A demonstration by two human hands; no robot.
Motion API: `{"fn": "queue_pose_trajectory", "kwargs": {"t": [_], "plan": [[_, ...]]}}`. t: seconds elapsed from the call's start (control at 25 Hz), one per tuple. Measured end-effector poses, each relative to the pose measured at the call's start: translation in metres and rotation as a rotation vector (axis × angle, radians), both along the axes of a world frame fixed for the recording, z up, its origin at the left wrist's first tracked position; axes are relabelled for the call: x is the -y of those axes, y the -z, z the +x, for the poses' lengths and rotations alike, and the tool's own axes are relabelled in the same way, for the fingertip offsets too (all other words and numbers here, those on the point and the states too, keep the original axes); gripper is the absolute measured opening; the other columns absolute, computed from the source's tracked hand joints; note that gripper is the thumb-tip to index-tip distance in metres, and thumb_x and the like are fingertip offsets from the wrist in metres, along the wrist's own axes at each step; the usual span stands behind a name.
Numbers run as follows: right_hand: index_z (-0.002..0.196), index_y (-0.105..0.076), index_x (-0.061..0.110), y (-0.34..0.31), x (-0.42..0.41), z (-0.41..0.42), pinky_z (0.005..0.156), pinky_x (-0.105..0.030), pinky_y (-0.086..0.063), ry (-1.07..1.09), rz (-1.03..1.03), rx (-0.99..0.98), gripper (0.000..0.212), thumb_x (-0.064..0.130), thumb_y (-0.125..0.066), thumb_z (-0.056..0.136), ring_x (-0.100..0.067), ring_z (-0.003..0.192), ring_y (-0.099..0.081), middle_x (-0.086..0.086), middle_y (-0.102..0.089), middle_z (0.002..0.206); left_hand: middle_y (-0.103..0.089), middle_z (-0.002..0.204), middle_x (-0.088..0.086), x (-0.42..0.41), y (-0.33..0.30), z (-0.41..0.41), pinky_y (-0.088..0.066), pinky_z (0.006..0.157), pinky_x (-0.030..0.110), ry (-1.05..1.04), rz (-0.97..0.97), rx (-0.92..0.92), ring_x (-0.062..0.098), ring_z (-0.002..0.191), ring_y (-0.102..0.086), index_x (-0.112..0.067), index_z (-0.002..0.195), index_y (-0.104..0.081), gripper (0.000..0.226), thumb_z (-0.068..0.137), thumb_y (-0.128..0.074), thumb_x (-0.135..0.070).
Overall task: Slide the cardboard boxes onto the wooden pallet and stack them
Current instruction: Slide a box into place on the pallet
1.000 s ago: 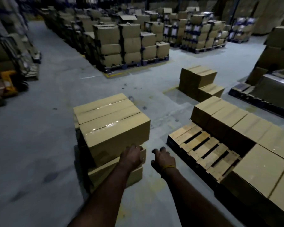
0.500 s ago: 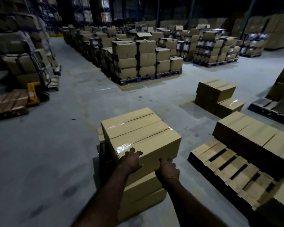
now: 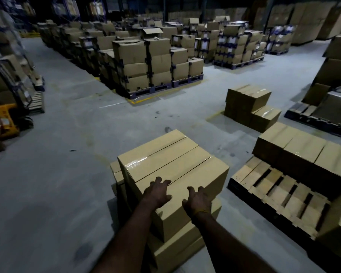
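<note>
Over on the far left a yellow pallet jack (image 3: 7, 120) sits on the grey concrete floor (image 3: 57, 174), beside dim racking loaded with cartons. Further back, rows of brown cartons on dark blue pallets (image 3: 146, 62) fill the middle of the hall.

Right in front of the person stands a low stack of tan cardboard boxes (image 3: 185, 243) on the floor, and the top taped tan cardboard box (image 3: 171, 164) lies skewed on it, overhanging the lower ones toward the person. The left hand (image 3: 157, 192) rests on the near top edge of that box, its fingers spread and bent over the rim onto the lid; the grip is a loose hold over the edge rather than a tight clamp. The right hand (image 3: 197, 200) is just beside it on the same near edge, fingers spread and only slightly curved, pressing against the box face; a thin yellow band (image 3: 200, 211) circles that wrist. Both bare forearms reach in from the bottom of the view.

To the right, well apart from the stack, lies the light wooden slatted pallet (image 3: 274, 190), its near slats bare. A row of tan boxes (image 3: 303, 152) already sits along its far side, touching one another. Behind them a small pile of tan cartons (image 3: 248, 103) stands on the floor, and at the far right edge a dark pallet (image 3: 313, 119) carries large cartons.
</note>
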State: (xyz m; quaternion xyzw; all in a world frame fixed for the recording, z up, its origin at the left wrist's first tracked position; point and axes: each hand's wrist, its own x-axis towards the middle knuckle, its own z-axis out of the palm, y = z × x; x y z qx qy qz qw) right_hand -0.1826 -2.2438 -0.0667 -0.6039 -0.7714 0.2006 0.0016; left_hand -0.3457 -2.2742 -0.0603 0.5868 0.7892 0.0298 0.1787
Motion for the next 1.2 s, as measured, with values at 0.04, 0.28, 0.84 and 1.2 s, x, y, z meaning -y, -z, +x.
{"fn": "queue_pose_trajectory", "kwargs": {"t": [0.04,0.28,0.84,1.2], "plan": [[0.146,-0.037,0.024,0.008,-0.011,-0.006,0.092,-0.040,-0.048,0.017,-0.008,0.013,0.055,0.040,-0.051,0.095,-0.031,0.121,-0.048,-0.012,-0.038,0.140,-0.028,0.152,0.007,-0.013,0.008,-0.005,-0.045,0.101,0.045,0.017,-0.018,0.003,0.031,0.133,-0.037,-0.031,0.149,-0.033,0.066,0.091,-0.063,-0.043],[0.149,-0.030,0.026,0.053,-0.082,-0.044,0.097,-0.041,-0.045,0.141,-0.096,0.017,0.061,0.044,-0.050,0.094,-0.035,0.126,-0.044,-0.014,-0.028,0.149,-0.023,0.155,0.008,-0.091,0.037,-0.033,-0.042,0.105,0.044,0.093,-0.104,0.050,0.031,0.137,-0.033,-0.031,0.151,-0.028,0.070,0.091,-0.063,-0.043],[0.153,-0.023,0.030,0.127,-0.110,-0.125,0.111,-0.057,-0.029,0.555,-0.277,-0.076,0.068,0.054,-0.049,0.095,-0.035,0.146,-0.011,-0.013,-0.009,0.159,-0.027,0.152,0.010,-0.181,0.113,-0.114,-0.043,0.104,0.046,0.429,-0.231,0.012,0.031,0.136,-0.034,-0.029,0.152,-0.026,0.073,0.090,-0.064,-0.040],[0.156,-0.012,0.033,0.160,-0.107,-0.169,0.115,-0.062,-0.010,0.750,-0.296,-0.085,0.073,0.047,-0.052,0.095,-0.039,0.149,0.010,-0.011,0.014,0.163,-0.011,0.160,0.015,-0.193,0.163,-0.151,-0.033,0.109,0.051,0.635,-0.163,-0.093,0.037,0.146,-0.016,-0.028,0.154,-0.017,0.074,0.093,-0.056,-0.049]]}}
